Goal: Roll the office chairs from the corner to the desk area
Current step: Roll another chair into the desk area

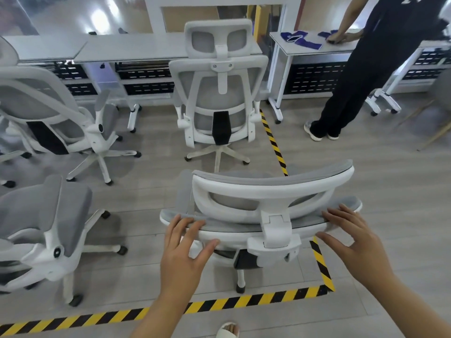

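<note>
A white-framed office chair with grey mesh point(244, 191) stands right in front of me, its back toward me. My left hand point(185, 247) rests on the top edge of its backrest at the left, fingers spread over the rim and thumb under it. My right hand point(351, 235) hovers at the right end of the same edge, fingers apart, fingertips touching or almost touching the mesh. A second matching chair point(219, 93) stands ahead, pushed up to the row of grey desks point(131, 48).
Two more chairs point(61, 111) point(48, 228) crowd the left side. Yellow-black floor tape point(275, 142) marks a rectangle around the chairs. A person in dark clothes point(361, 76) stands at the right desk point(314, 48), hand on blue cloths. Open floor lies to the right.
</note>
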Available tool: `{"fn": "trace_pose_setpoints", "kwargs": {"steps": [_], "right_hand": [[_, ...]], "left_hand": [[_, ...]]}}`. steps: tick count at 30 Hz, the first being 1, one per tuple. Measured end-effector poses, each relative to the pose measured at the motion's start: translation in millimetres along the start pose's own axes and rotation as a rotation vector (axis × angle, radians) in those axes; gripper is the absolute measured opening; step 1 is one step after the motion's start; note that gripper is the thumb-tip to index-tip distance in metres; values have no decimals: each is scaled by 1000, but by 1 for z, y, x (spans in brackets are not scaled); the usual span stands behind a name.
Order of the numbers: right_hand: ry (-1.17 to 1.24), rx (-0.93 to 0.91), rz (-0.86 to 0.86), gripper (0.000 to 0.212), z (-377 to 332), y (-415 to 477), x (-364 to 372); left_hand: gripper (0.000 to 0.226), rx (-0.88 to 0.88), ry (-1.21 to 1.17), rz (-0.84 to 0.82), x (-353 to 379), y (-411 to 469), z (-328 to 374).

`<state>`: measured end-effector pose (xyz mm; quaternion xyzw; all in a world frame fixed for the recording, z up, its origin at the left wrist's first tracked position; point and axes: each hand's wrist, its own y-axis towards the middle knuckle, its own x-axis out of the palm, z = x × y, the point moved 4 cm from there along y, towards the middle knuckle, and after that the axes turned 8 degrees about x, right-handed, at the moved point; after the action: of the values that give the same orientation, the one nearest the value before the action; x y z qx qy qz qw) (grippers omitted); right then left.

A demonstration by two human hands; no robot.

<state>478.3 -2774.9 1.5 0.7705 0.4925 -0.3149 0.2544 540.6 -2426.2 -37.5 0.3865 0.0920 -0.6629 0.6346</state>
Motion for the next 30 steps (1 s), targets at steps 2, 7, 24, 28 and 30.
{"fn": "trace_pose_setpoints", "kwargs": {"steps": [2, 7, 24, 28, 30], "right_hand": [[3, -3, -12, 44, -1, 4, -1], [-15, -7, -10, 44, 3, 9, -2], [45, -51, -39, 41, 8, -20, -1], [10, -74, -47, 42, 8, -15, 1], [6, -71, -49, 42, 10, -10, 2]], "left_hand": [[48, 6, 35, -16, 1, 2, 0], [43, -10, 44, -43, 0, 2, -4], [35, -123, -11, -43, -22, -27, 10], [38, -123, 34, -24, -23, -24, 9], [40, -118, 32, -15, -23, -21, 8]]}}
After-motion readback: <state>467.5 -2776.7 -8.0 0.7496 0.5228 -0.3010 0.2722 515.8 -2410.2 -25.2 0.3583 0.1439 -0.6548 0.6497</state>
